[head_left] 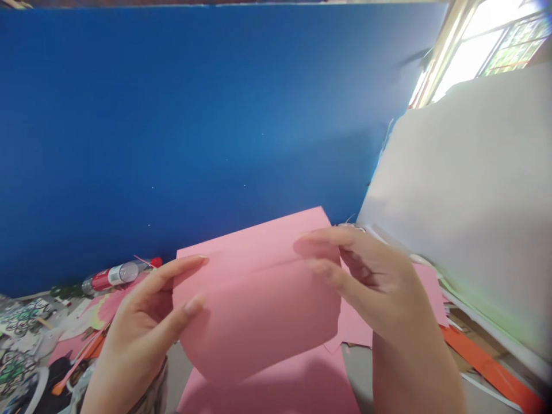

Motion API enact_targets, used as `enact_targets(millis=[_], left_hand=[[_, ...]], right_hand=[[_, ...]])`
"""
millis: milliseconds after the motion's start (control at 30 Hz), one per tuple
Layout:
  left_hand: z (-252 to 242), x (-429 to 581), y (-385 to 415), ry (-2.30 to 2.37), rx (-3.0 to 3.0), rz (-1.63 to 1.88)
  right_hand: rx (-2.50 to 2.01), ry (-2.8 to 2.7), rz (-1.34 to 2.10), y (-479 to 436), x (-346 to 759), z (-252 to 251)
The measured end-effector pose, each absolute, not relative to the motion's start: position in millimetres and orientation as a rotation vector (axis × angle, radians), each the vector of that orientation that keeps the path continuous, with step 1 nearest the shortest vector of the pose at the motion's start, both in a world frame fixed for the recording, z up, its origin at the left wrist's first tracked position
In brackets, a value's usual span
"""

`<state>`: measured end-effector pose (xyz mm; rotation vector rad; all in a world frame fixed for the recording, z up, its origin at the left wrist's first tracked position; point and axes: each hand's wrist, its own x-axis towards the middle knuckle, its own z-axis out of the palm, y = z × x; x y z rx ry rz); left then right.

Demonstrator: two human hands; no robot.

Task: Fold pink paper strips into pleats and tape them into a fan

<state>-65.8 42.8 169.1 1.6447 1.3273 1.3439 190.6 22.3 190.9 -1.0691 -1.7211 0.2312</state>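
Observation:
A pink sheet of paper (259,310) is held up in front of me, slightly tilted, with a faint crease across its upper part. My left hand (146,328) grips its left edge between thumb and fingers. At the right side, my right hand (371,282) has its thumb and index finger on the sheet; the other fingers curl partly behind it. More pink paper (276,391) lies on the grey table just below the held sheet, and other pink pieces (356,325) lie behind my right hand.
A blue panel (194,126) stands behind, and a white panel (470,190) on the right. At the left are a plastic bottle (112,277) with a red label and paper scraps. An orange strip (491,365) lies at the lower right.

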Motion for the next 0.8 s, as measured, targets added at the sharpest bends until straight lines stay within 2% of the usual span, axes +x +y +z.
enact_targets(millis=[333, 600, 800], left_hand=[[179.8, -53.7, 40.3, 1.588, 1.765, 1.305], [177.5, -54.7, 42.3, 1.401, 1.739, 1.318], [177.1, -49.8, 38.0, 1.478, 1.767, 1.352]], right_hand=[[-1.143, -1.829, 0.186, 25.3, 191.5, 188.7], [-1.073, -1.730, 0.185, 25.6, 187.7, 189.4], [-0.962, -1.692, 0.163, 27.7, 185.3, 186.0]])
